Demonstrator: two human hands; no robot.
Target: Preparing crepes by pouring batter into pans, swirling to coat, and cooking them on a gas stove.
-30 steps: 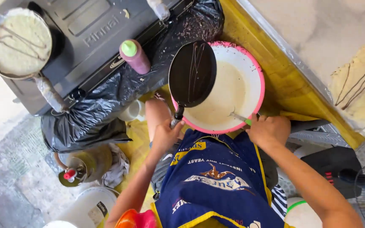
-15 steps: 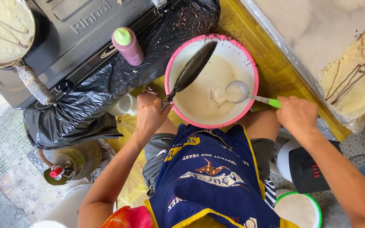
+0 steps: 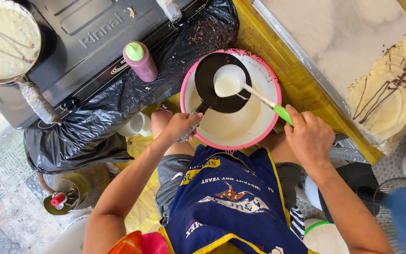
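**Ladle of batter held over a small black pan above the pink-rimmed bowl**

The pink-rimmed bowl sits near the person's knees, hemmed in on the far left by a crumpled black plastic sheet and on the right by a yellow wooden edge; the only free room is the narrow gap over the bowl itself. A pink squeeze bottle with a green cap stands on the plastic just left of the bowl's rim, close to the pan's path.

The left hand is closed around the wrapped handle of the black pan, which hangs tilted over the far-left part of the bowl, its edge overlapping the rim. The right hand is clenched on the green handle of the ladle; the ladle's cup, filled with pale batter, lies over the pan's middle, far and left of that fist.

Far left, a second pan of batter rests on the grey stove. Right, finished crepes with chocolate lines lie on a white surface
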